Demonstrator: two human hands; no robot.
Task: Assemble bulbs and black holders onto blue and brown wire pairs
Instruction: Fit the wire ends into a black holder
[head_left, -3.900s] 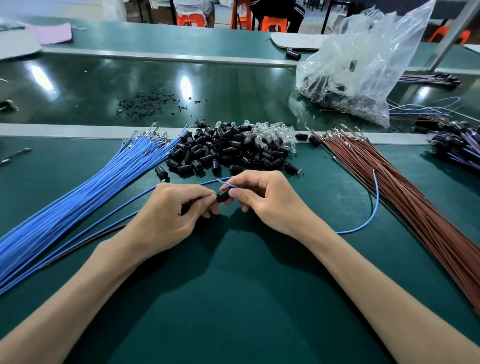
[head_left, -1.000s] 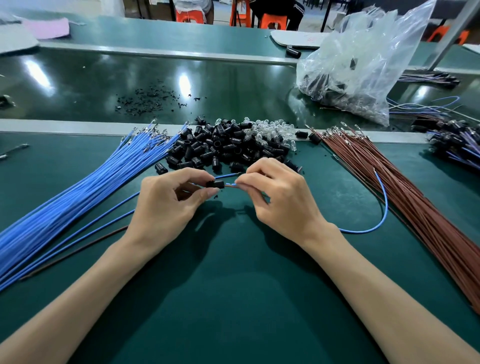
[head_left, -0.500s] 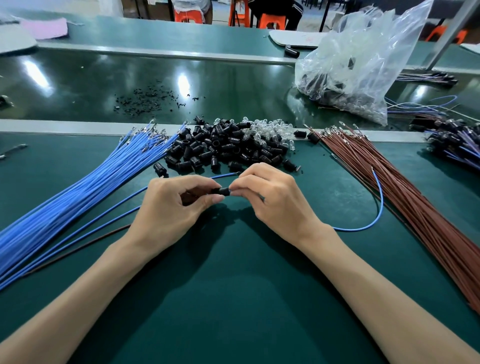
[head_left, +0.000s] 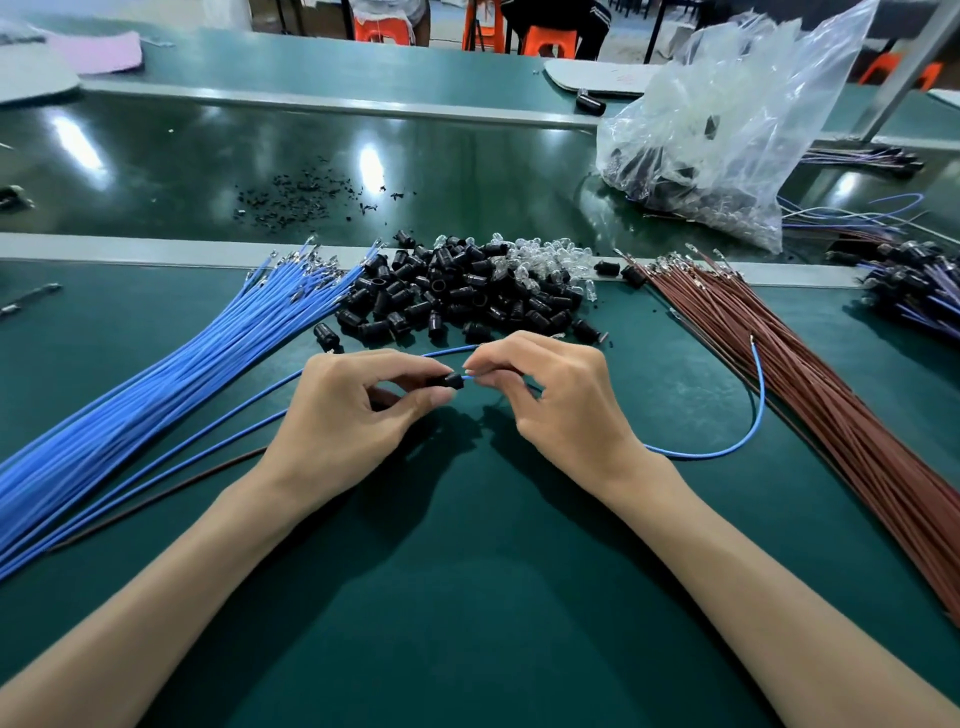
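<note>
My left hand (head_left: 353, 415) pinches a black holder (head_left: 448, 381) between thumb and forefinger at the table's middle. My right hand (head_left: 556, 400) pinches a blue wire (head_left: 748, 431) right beside the holder's end; the wire loops out to the right and curls back up. A pile of black holders (head_left: 447, 301) lies just beyond my hands, with clear bulbs (head_left: 540, 262) heaped behind it. A fan of blue wires (head_left: 156, 384) spreads on the left and a bundle of brown wires (head_left: 831, 395) on the right. One brown wire (head_left: 171, 488) runs under my left wrist.
A clear plastic bag (head_left: 727, 124) of parts stands at the back right. Finished wired holders (head_left: 914, 291) lie at the far right edge. Black crumbs (head_left: 296, 197) are scattered on the shiny belt behind a grey rail (head_left: 130, 249). Green mat (head_left: 467, 597) lies between my forearms.
Both hands stay together over the same spot. The fingers shifted slightly on the holder and wire end, and the blue loop on the right swung a little.
</note>
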